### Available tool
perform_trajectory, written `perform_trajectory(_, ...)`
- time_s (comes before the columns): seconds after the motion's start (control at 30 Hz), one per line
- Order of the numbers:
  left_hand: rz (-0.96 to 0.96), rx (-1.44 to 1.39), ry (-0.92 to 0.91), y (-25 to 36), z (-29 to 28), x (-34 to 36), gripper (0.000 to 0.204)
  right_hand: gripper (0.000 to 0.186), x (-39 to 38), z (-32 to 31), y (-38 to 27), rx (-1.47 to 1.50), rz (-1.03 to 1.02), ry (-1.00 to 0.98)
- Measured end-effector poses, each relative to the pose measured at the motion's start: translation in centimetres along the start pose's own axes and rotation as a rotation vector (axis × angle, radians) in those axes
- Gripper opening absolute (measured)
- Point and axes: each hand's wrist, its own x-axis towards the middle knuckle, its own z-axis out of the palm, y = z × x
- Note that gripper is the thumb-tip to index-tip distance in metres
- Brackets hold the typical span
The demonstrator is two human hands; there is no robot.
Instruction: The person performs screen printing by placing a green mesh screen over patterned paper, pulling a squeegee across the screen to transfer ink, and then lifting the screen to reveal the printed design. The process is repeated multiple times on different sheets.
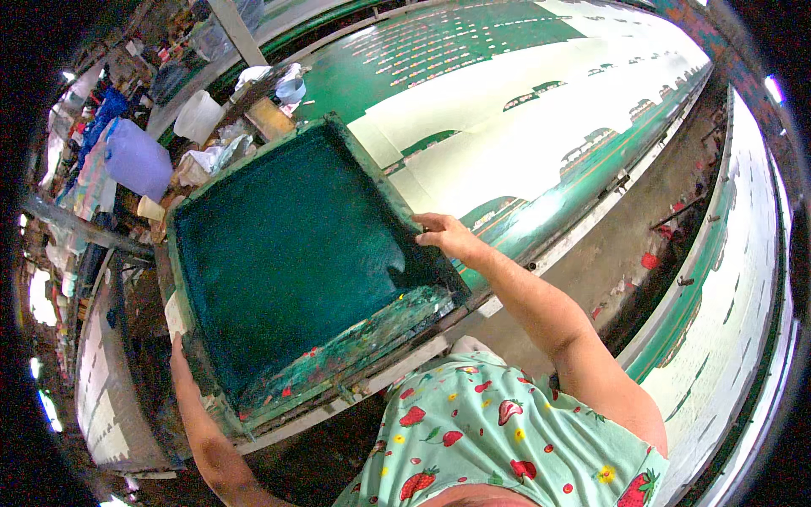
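Note:
A large screen printing frame point(279, 245) with dark green mesh lies tilted across the near end of a long table. My right hand point(448, 237) grips its right side, fingers over the rim. At the left side my left hand point(179, 359) is closed on the frame's edge, its fingers mostly hidden. A paint-crusted strip point(355, 342), smeared green, red and yellow, runs along the frame's near side. Beyond the frame, the long table point(342, 72) bears white sheets point(473, 110) printed with green patterns.
A purple-tinted plastic jug point(138, 159), a white container point(198, 117), a light-blue bowl point(291, 89) and crumpled rags crowd the left. On the right runs an aisle point(625, 245) with red scraps, then another long printing table point(718, 329). A rail point(583, 215) edges the first table.

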Motion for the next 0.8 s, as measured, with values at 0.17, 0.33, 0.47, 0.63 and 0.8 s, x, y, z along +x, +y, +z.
perform_trajectory(0.17, 0.072, 0.004, 0.144, 0.0, 1.1, 0.2, 0.078, 0.056, 0.4, 2.4, -1.4, -0.252, 0.097, 0.181)
perform_trajectory(0.33, 0.146, -0.008, 0.19, 1.1, 2.3, -1.6, 0.073, 0.039, 0.5, 4.1, -3.9, -0.303, 0.218, 0.368)
perform_trajectory(0.47, 0.144, -0.163, 0.215, 1.9, 3.5, -2.7, 0.064, 0.039, 0.7, 3.3, -4.0, -0.251, 0.122, 0.388)
perform_trajectory(0.63, 0.217, -0.233, 0.138, 3.2, 6.7, -3.8, 0.056, 0.038, 2.7, -1.2, -5.7, -0.216, -0.082, 0.456)
perform_trajectory(0.8, 0.219, -0.452, 0.015, 3.8, 18.0, -6.5, 0.051, 0.038, 2.7, -10.5, -7.7, -0.189, -0.059, 0.488)
